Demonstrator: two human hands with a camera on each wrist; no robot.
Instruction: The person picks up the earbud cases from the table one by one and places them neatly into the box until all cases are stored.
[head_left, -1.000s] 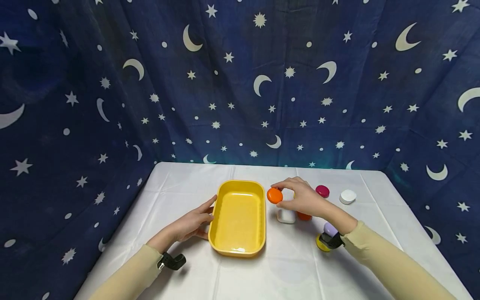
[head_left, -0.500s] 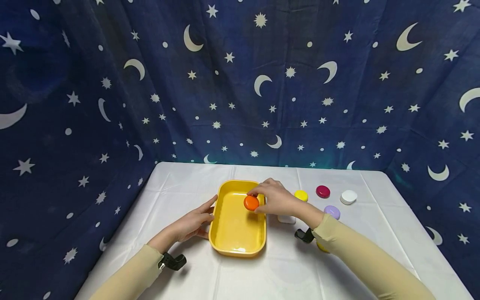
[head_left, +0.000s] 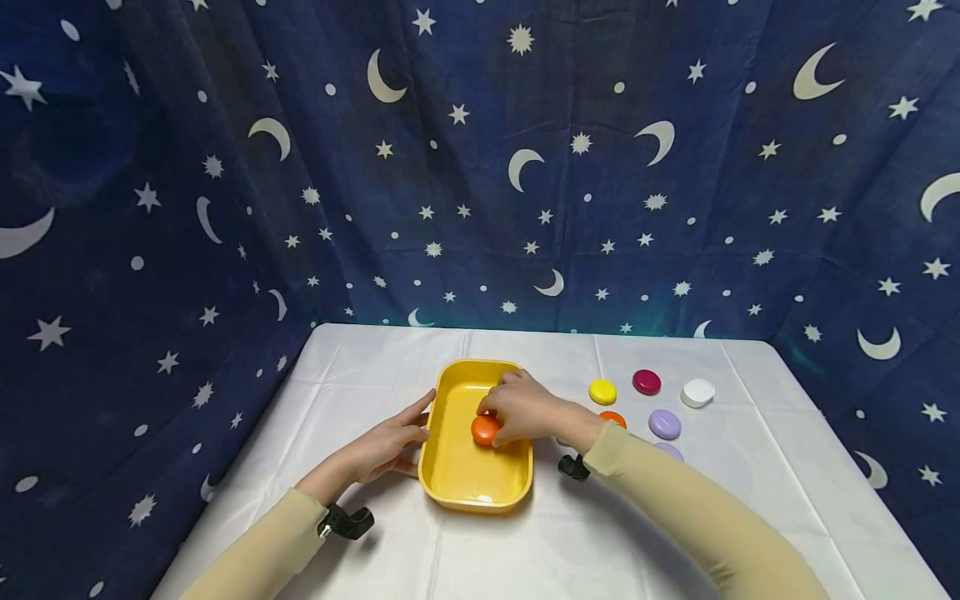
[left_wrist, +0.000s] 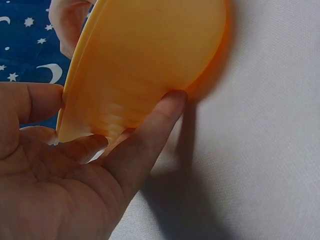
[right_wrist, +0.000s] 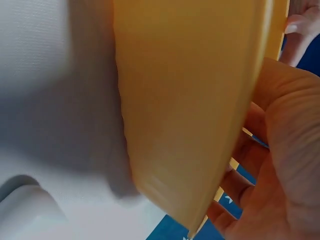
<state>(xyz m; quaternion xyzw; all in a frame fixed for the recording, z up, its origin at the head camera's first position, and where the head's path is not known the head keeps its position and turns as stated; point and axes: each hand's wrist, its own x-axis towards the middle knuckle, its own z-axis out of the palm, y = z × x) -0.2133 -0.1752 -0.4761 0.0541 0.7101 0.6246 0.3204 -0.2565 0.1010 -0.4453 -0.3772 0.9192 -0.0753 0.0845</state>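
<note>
A yellow rectangular tub (head_left: 474, 483) with rounded corners stands on the table. My left hand (head_left: 384, 446) rests against its left side with the fingers spread; in the left wrist view the left hand (left_wrist: 85, 160) touches the outer wall at the rim and lower down. Inside the tub, my right hand (head_left: 521, 407) pinches a glossy orange disc (head_left: 484, 430) between thumb and fingers, low over the floor. The right wrist view has the right hand (right_wrist: 280, 135) reaching over the tub's rim, its fingertips and the disc hidden behind the wall (right_wrist: 185, 100).
Right of the tub lie a yellow disc (head_left: 602, 392), a dark red disc (head_left: 647, 382), a white rounded piece (head_left: 697, 393), a lilac disc (head_left: 664, 424) and another orange disc (head_left: 613, 418). A second lilac disc (head_left: 670, 451) is partly behind the right sleeve. A starry curtain (head_left: 480, 167) surrounds the white-clothed table.
My right hand has carried the orange disc left from beside the tub, over its right rim and down inside. The left hand has stayed against the tub.
</note>
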